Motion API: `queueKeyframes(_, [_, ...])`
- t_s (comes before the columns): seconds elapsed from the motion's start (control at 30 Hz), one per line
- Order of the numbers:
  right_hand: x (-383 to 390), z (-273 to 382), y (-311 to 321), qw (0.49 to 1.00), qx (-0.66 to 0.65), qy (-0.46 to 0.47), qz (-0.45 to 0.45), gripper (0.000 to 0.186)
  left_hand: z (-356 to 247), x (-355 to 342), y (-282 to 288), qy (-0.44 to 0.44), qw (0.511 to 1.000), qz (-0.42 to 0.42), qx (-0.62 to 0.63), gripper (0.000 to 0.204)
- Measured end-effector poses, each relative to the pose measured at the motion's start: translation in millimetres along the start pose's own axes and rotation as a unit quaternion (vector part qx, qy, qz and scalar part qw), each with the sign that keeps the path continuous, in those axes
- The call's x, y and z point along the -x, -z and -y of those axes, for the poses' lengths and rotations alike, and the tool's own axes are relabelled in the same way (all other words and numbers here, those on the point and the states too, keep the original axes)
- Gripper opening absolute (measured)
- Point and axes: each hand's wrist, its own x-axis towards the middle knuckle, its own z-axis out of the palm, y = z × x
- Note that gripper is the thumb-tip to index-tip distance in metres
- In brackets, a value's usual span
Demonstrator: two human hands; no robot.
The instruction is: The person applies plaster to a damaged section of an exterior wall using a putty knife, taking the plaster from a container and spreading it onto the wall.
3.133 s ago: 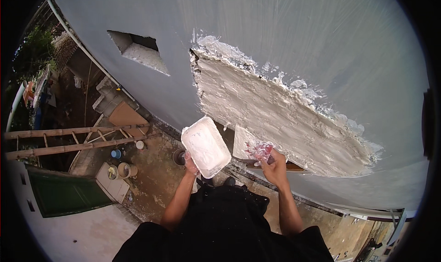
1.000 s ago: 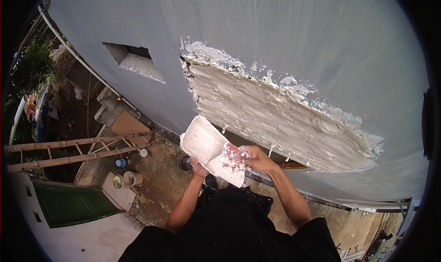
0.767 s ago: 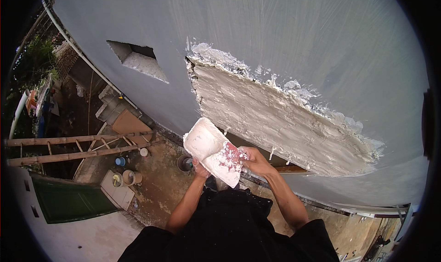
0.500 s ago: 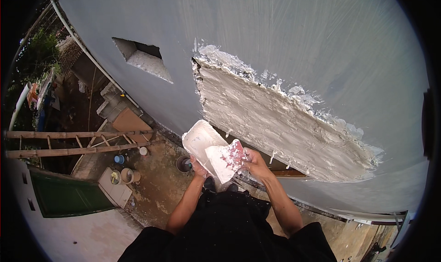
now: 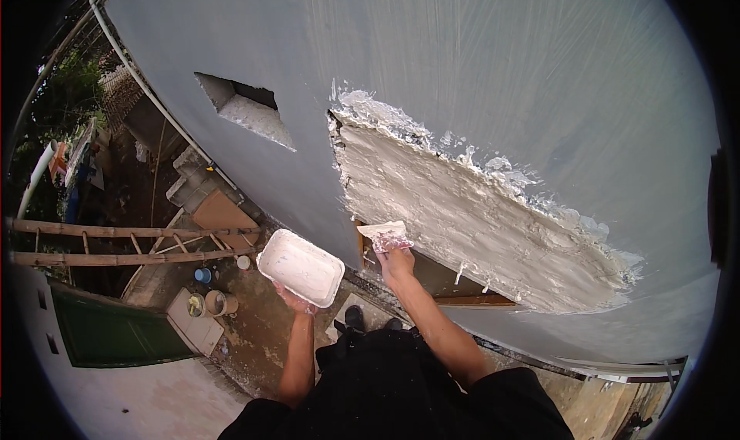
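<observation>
My left hand (image 5: 294, 296) holds a white rectangular tray (image 5: 334, 286) from below; its inside is smeared with pale plaster. Closed around a reddish scraper (image 5: 389, 243), my right hand (image 5: 397, 262) is raised toward the wall. Pale plaster coats the scraper's wide edge. The scraper is at the lower left border of a rough patch of wet plaster (image 5: 462, 209); I cannot tell whether it touches. Ragged white smears run along the patch's upper edge, and a few drips hang from its lower edge.
A grey wall (image 5: 493, 47) with a small square opening (image 5: 250, 116) rises ahead. Wooden framing (image 5: 478, 291) shows below the patch. At left lie a bamboo ladder (image 5: 131, 259), buckets (image 5: 221, 303) and a green door (image 5: 116, 324). My shoes (image 5: 354, 316) stand far below.
The scraper has left the tray and moved up to the patch's lower left border, its coated edge now facing the wall. The tray has shifted left and down in my left hand.
</observation>
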Motion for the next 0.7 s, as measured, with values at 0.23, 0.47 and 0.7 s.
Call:
queueKeyframes(0.23, [-43,1,-98,0.972,-0.12,0.132,-0.15,0.035,-13,4,16,-0.036,0.999,0.026,0.0,0.069])
queueKeyframes(0.47, [-29,13,-138,0.969,-0.107,0.208,-0.083,0.045,-25,7,19,-0.054,0.998,-0.002,-0.034,0.068])
queueKeyframes(0.7, [20,22,-165,0.974,-0.133,0.184,-0.002,0.039,-21,2,27,-0.053,0.998,0.016,-0.03,0.066])
